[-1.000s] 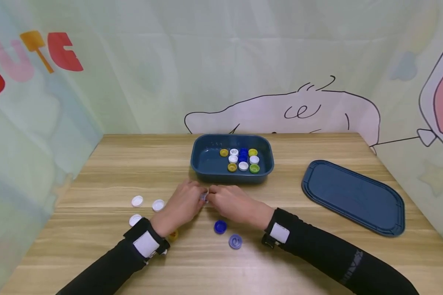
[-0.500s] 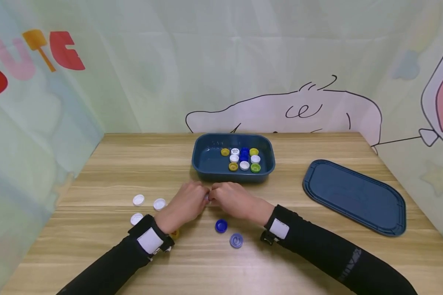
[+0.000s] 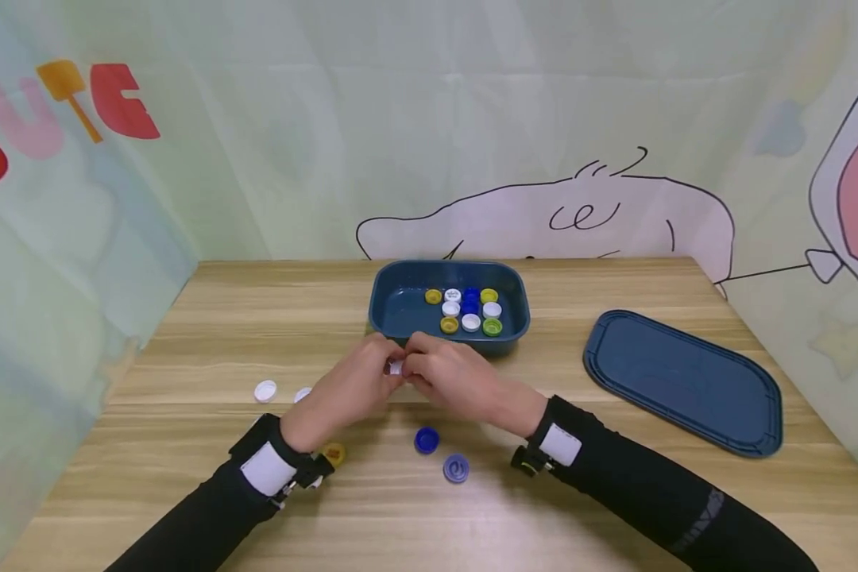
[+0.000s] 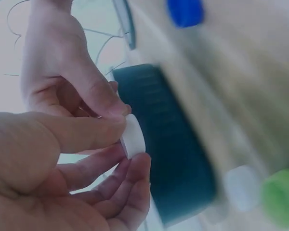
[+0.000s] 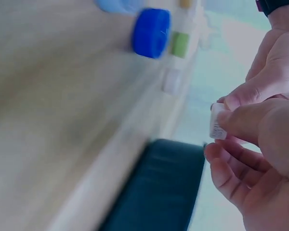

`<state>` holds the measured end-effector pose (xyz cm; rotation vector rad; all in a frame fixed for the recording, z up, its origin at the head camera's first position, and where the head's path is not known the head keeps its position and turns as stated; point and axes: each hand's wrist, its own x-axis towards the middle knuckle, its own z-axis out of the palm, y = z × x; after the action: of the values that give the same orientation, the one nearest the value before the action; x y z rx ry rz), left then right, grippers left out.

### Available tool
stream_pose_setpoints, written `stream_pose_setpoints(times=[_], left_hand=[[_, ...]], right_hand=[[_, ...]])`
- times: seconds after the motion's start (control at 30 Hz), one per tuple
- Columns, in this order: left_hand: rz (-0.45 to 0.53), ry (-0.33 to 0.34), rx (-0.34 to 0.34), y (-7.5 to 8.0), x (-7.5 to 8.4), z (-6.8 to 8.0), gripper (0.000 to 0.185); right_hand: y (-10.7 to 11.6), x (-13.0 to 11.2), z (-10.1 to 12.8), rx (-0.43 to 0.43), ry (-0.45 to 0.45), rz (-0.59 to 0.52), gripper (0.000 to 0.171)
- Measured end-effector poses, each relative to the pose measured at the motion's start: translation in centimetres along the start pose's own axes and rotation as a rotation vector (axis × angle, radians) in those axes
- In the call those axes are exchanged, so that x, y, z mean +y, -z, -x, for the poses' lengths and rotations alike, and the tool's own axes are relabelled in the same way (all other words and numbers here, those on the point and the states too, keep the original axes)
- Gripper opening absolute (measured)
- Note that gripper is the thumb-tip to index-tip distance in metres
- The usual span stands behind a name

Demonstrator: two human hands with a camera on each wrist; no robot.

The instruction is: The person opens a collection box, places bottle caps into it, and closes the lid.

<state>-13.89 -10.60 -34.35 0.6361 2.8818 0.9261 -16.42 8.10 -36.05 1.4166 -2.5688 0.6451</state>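
Note:
Just in front of the blue bin (image 3: 403, 314), both hands meet on one small white bottle cap (image 3: 396, 368). My left hand (image 3: 346, 389) pinches it between thumb and fingertips; in the left wrist view the cap (image 4: 133, 137) stands on edge with its pale side wall showing. My right hand (image 3: 457, 377) pinches the same cap from the other side, its thumb on the cap (image 5: 216, 122) in the right wrist view, where small print shows. Inside the bin, several white, blue, yellow and green caps (image 3: 470, 323) sit in rows toward the right.
On the wooden table lie a dark blue cap (image 3: 427, 440), a lighter blue cap (image 3: 456, 468) and a yellow cap (image 3: 334, 454). White caps (image 3: 265, 391) lie at the left, partly behind the left arm. A flat blue lid (image 3: 686, 381) rests at the right.
Both hands have risen from the table and moved slightly toward the bin, carrying the white cap between them. The caps in the bin and the lid stay as they were.

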Motion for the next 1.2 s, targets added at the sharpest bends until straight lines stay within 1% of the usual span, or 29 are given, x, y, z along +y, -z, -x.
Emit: stream_pose_setpoints(times=[0.1, 0.17, 0.37, 0.47, 0.6, 0.67, 0.73, 0.87, 0.97, 1.03, 1.13, 1.2], left_hand=[[-0.011, -0.012, 0.026, 1.1, 0.6, -0.6, 0.016], [-0.022, -0.016, 0.047, 1.7, 1.0, -1.3, 0.019], [-0.069, -0.037, 0.129, 2.5, 1.6, -4.7, 0.021], [-0.083, -0.026, 0.146, 2.6, 1.6, -6.5, 0.020], [-0.084, -0.011, 0.122, 2.3, 1.4, -8.7, 0.017], [-0.075, 0.002, 0.106, 2.0, 1.2, -9.6, 0.017], [-0.057, 0.030, 0.088, 1.6, 0.8, -10.3, 0.018], [-0.017, 0.116, 0.046, 0.6, 0.0, -11.4, 0.025], [-0.004, 0.180, 0.004, 0.0, -0.5, -12.1, 0.025], [-0.013, 0.214, -0.019, -0.5, -0.8, -12.6, 0.023], [-0.049, 0.244, -0.049, -1.0, -1.2, -13.0, 0.021], [-0.062, 0.246, -0.055, -1.3, -1.3, -13.2, 0.027]], right_hand=[[1.2, 0.1, -0.3, 0.042, 0.005, -0.001, 0.008], [2.0, 0.5, -0.6, 0.069, 0.002, 0.008, 0.009], [3.9, 2.7, -2.0, 0.117, -0.030, 0.056, 0.009], [4.4, 4.1, -2.7, 0.131, -0.050, 0.072, 0.009], [4.3, 5.8, -3.1, 0.138, -0.088, 0.079, 0.008], [4.0, 6.5, -3.2, 0.131, -0.113, 0.077, 0.007], [3.6, 7.1, -3.3, 0.119, -0.141, 0.078, 0.007], [2.6, 8.3, -3.7, 0.081, -0.189, 0.098, 0.007], [1.8, 9.2, -4.1, 0.045, -0.225, 0.115, 0.010], [1.2, 9.8, -4.3, 0.020, -0.247, 0.122, 0.013], [0.6, 10.4, -4.6, -0.007, -0.271, 0.116, 0.015], [0.3, 10.6, -4.6, -0.018, -0.282, 0.118, 0.015]])
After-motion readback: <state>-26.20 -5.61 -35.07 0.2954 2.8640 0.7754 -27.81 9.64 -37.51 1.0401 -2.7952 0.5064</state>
